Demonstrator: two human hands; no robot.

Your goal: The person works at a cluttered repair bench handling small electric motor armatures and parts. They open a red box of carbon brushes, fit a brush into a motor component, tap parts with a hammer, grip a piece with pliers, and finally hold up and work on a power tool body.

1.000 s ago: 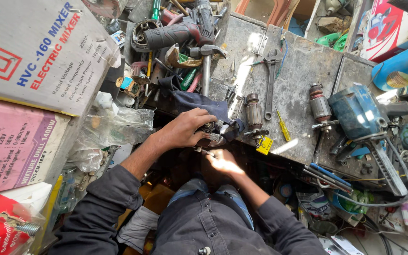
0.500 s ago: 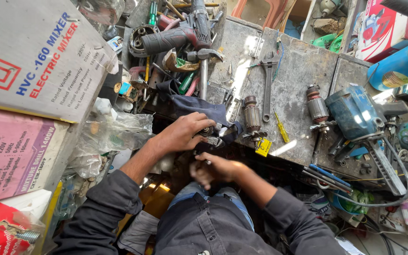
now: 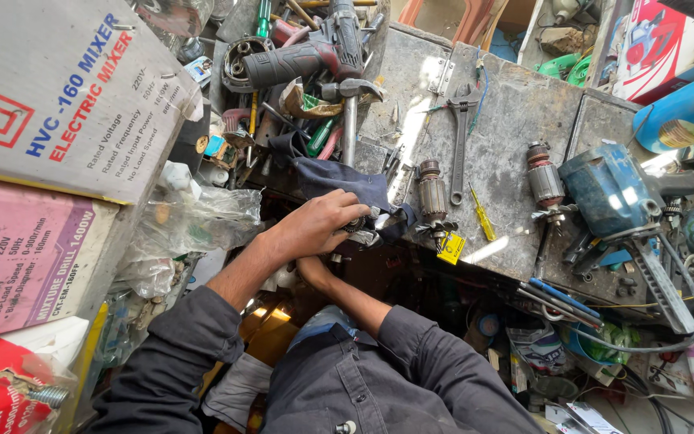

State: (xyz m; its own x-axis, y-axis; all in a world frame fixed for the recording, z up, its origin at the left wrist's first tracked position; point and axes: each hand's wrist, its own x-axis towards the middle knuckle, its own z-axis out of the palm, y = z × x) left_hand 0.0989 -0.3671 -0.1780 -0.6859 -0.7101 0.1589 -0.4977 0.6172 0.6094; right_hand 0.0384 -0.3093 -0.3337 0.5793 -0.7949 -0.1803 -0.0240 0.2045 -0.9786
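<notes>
A cluttered power-tool repair workshop: a worn metal workbench [image 3: 516,120] strewn with a wrench [image 3: 461,137], motor armatures [image 3: 432,197], a hammer [image 3: 350,112] and a drill [image 3: 307,56].

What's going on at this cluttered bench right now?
A person in a dark jacket works at the near edge of a worn metal workbench. The left hand grips a small metal part beside a dark blue cloth. The right hand is tucked under the left and hidden, only its forearm showing. Nearby lie a motor armature, an adjustable wrench, a yellow screwdriver, a hammer and a blue power tool.
</notes>
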